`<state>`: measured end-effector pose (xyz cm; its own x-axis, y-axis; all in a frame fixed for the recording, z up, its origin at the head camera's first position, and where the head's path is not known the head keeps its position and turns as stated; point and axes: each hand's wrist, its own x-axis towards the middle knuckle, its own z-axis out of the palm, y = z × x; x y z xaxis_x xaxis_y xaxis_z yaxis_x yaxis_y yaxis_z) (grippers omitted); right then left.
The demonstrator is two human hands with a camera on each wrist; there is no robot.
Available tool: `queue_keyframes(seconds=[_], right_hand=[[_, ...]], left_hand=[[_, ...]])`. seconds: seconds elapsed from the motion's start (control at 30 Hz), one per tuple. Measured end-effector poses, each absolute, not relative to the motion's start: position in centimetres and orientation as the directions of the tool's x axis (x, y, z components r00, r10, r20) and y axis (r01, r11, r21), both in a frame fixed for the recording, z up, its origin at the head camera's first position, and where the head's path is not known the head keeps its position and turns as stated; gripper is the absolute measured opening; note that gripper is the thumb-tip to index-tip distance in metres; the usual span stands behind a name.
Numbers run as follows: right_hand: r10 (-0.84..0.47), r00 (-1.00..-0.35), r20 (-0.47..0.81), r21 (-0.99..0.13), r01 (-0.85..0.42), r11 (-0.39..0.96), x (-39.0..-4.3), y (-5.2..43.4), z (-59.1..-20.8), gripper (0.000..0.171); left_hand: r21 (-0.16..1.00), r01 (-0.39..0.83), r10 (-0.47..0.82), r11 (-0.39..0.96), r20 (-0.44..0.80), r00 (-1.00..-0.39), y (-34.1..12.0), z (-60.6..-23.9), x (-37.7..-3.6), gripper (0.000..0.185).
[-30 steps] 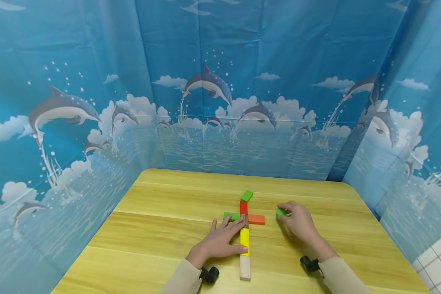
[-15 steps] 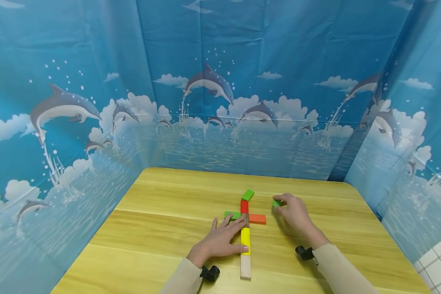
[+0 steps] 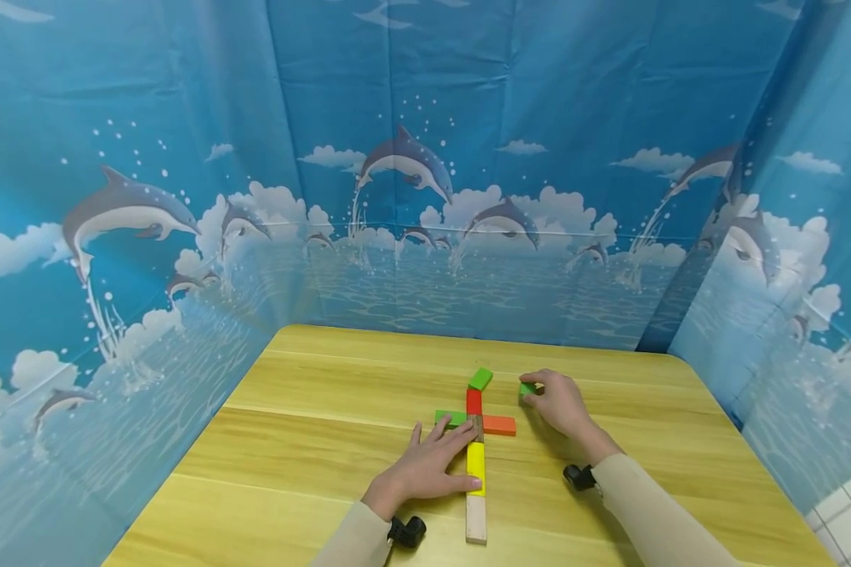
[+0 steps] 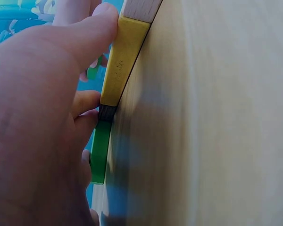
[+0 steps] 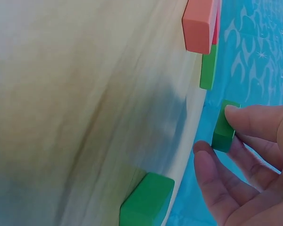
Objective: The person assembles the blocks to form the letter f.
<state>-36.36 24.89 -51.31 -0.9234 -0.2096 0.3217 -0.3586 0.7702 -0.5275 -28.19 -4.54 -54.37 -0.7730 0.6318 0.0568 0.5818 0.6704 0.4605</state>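
In the head view, blocks on the table form a cross: a yellow block (image 3: pixel 476 465), a pale wood block (image 3: pixel 476 520), a dark brown block (image 3: pixel 477 425) at the crossing, a red block (image 3: pixel 473 402), a green left arm (image 3: pixel 451 417) and an orange right arm (image 3: pixel 499 426). A slanted green block (image 3: pixel 481 379) tops it. My left hand (image 3: pixel 425 470) rests on the cross with spread fingers, thumb on the yellow block. My right hand (image 3: pixel 562 400) pinches another green block (image 5: pixel 222 129) between thumb and fingers, to the right of the slanted one.
One more green block (image 5: pixel 148 200) lies on the table near the right hand in the right wrist view; the hand hides it in the head view. The wooden table (image 3: pixel 255 441) ends at a blue dolphin curtain (image 3: pixel 425 283) behind.
My right hand has carried its green block leftward and slightly away from me, closer to the top of the cross. The left hand has stayed in place on the blocks.
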Motion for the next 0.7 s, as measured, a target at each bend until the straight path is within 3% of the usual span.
queue_keyframes(seconds=[0.27, 0.7], right_hand=[[-0.206, -0.947, 0.247, -0.575, -0.314, 0.756, -37.6, 23.8, -51.5, 0.037], [-0.204, -0.954, 0.219, -0.554, -0.294, 0.779, -40.2, 22.6, -51.6, 0.036]], left_hand=[[0.466, 0.582, 0.633, 0.667, 0.057, -0.772, -4.5, -54.1, -27.9, 0.081], [0.480, 0.579, 0.637, 0.659, 0.053, -0.769, -4.6, -54.7, -28.3, 0.079]])
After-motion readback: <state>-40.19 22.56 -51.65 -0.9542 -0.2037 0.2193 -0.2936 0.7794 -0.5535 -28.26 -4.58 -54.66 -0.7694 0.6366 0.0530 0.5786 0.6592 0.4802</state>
